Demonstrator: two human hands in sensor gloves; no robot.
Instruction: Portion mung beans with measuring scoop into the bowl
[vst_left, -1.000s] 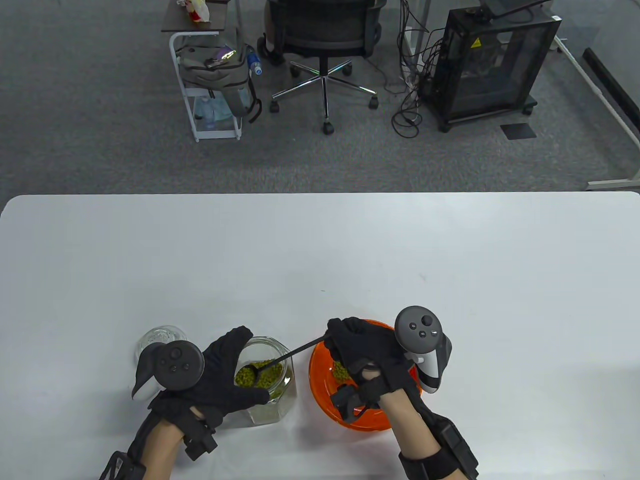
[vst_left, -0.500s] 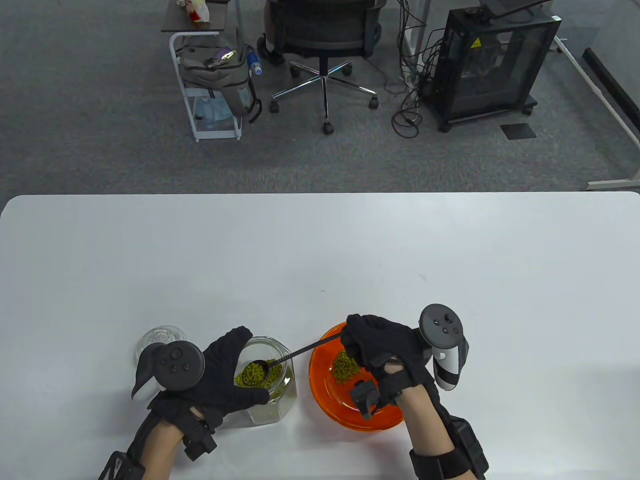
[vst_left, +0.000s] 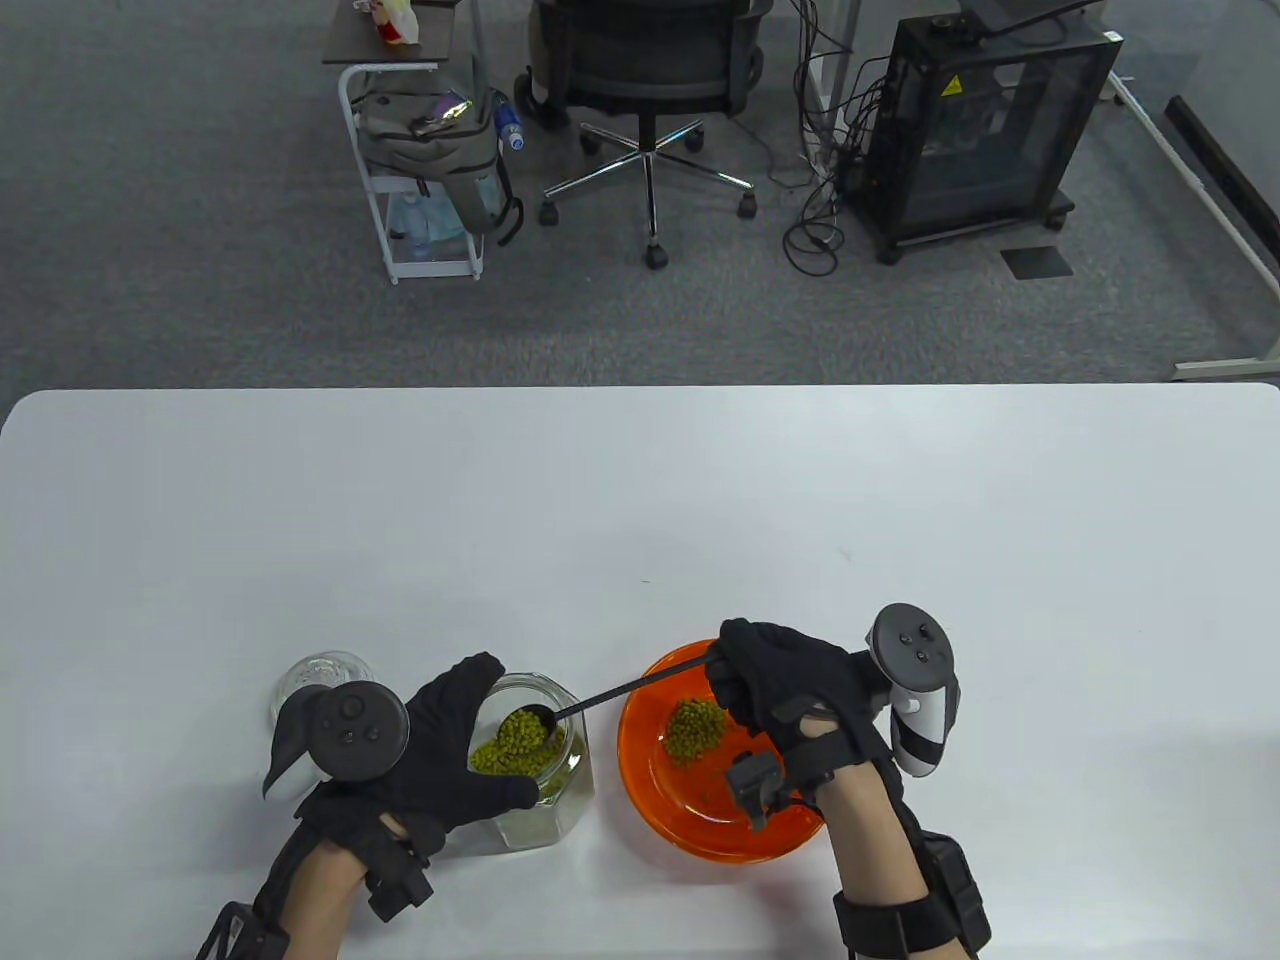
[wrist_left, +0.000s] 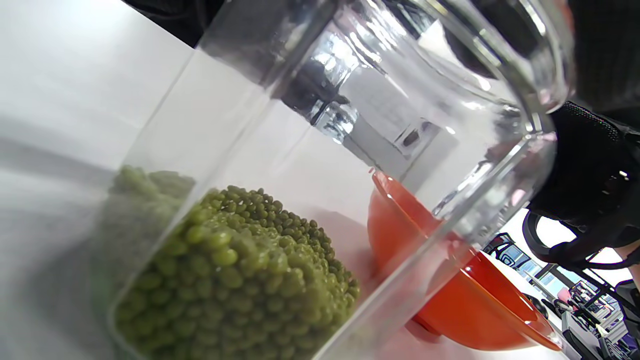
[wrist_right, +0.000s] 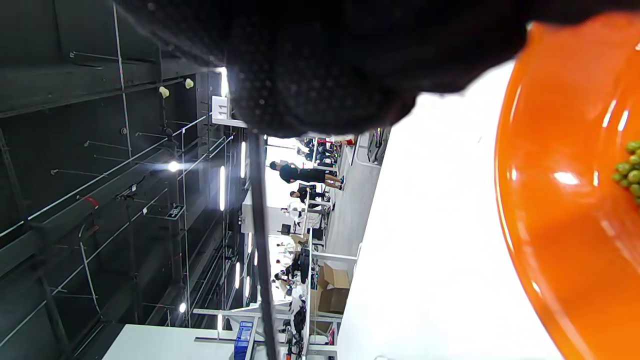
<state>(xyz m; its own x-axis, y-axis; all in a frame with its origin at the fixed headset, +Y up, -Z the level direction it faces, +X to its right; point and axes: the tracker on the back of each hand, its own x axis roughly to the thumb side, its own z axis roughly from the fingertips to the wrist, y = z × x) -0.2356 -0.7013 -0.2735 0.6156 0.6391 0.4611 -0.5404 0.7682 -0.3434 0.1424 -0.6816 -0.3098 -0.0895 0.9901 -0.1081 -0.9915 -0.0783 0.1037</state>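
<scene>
Over the jar (vst_left: 530, 765) mouth, loaded scoop (vst_left: 527, 725) pinched by right hand (vst_left: 790, 690) — left hand (vst_left: 440, 750) gripping jar, bowl (vst_left: 650, 790) beside.

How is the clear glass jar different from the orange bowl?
The clear glass jar is see-through and tall; the orange bowl is coloured, wide and shallow. The jar holds many green mung beans; the bowl has a small pile. The left hand grips the jar; nothing grips the bowl. Both hold beans.

right hand (vst_left: 790, 690) hides scoop handle end | jar (vst_left: 525, 760) base behind left hand (vst_left: 440, 740)
</scene>
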